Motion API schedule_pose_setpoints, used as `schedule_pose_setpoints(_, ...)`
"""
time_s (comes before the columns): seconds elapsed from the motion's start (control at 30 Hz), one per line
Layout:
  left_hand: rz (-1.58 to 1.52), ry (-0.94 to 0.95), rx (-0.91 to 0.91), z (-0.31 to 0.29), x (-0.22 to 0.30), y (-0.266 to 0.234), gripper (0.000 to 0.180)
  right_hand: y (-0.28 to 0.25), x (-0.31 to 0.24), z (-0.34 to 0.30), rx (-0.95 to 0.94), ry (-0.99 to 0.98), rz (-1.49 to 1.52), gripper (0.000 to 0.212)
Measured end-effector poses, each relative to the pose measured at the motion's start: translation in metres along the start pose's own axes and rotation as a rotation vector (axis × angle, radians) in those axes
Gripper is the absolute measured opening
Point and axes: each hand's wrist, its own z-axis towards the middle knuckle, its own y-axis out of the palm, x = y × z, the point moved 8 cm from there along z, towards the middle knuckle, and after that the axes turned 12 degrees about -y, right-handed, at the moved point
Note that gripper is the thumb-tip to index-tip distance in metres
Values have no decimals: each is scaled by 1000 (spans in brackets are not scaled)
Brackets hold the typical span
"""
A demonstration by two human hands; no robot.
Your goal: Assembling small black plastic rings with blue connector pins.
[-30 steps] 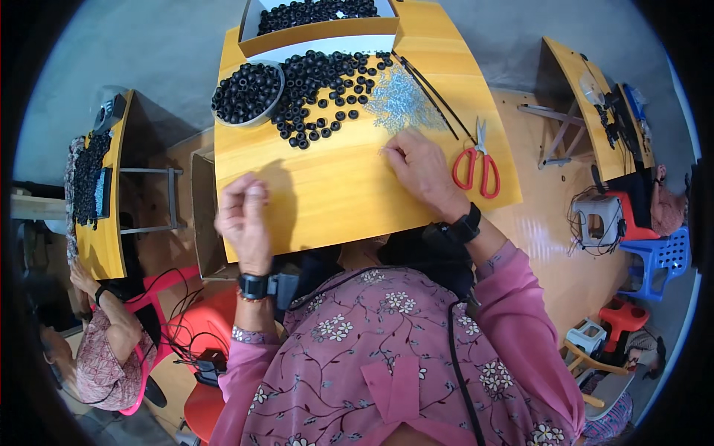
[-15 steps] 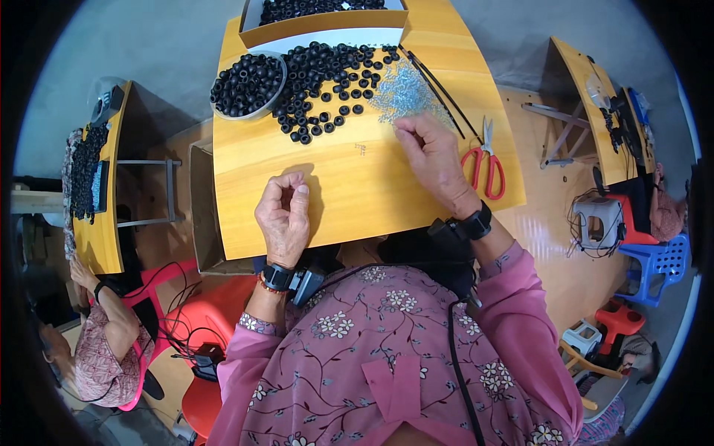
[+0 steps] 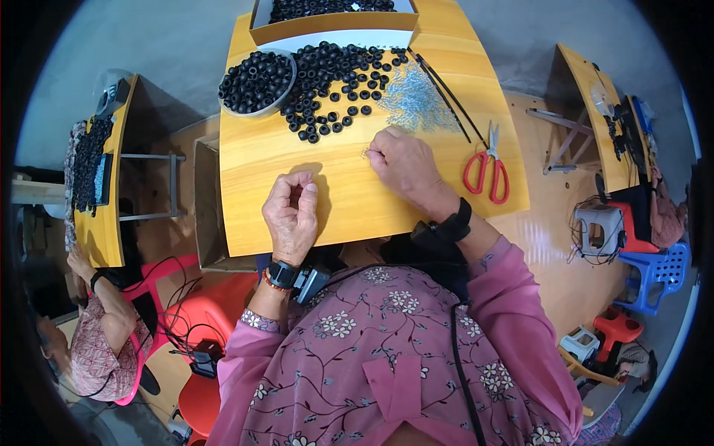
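Beside curled right fingers, tiny pale bits; left fingers nearly closed; both grips unclear.

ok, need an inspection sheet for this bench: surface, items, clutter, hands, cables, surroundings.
Surface: yellow wood-grain table, items grouped toward far side.
Items: loose black beads; bowl and box, both holding more; pale-blue pieces, piled.
Clutter: red-handled scissors, two thin black rods.
Hands: left hand fingers curled, grip unclear; right hand fingertips pinched, contents too small to tell.
Cables: black cable down wearer's front.
Surroundings: co-worker at left; blue stool at right.
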Motion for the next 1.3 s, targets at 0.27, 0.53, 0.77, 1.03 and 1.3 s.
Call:
schedule_pose_setpoints(0.27,-11,-2,4,0,-3,-1,8,-75,-19,20,146,-63,249,9)
schedule_pose_setpoints(0.53,39,-37,-38,-1,-2,-1,11,-83,29,7,278,113,283,10)
schedule_pose_setpoints(0.77,48,-32,-32,-1,1,0,10,-19,7,8,78,-95,157,15)
schedule_pose_setpoints(1.03,41,-24,-38,0,1,0,10,6,-6,12,-24,-57,0,20)
schedule_pose_setpoints(1.3,7,14,-3,0,1,1,7,-61,-12,22,111,-21,253,12)
